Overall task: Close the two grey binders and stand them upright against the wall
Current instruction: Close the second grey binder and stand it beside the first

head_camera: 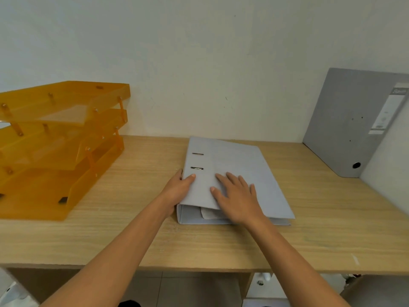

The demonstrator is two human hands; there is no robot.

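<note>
A light grey binder (234, 165) lies flat in the middle of the wooden desk (143, 235), its cover down and paper showing at the near edge. My left hand (178, 189) grips its left edge, thumb on top of the cover. My right hand (236, 196) rests flat on the cover with fingers spread. A second, darker grey binder (347, 127) stands upright at the far right, leaning into the corner of the wall (221, 63).
A stacked set of orange plastic letter trays (57, 147) takes up the left side of the desk against the wall. A side wall closes the desk on the right. The desk's front edge runs below my forearms.
</note>
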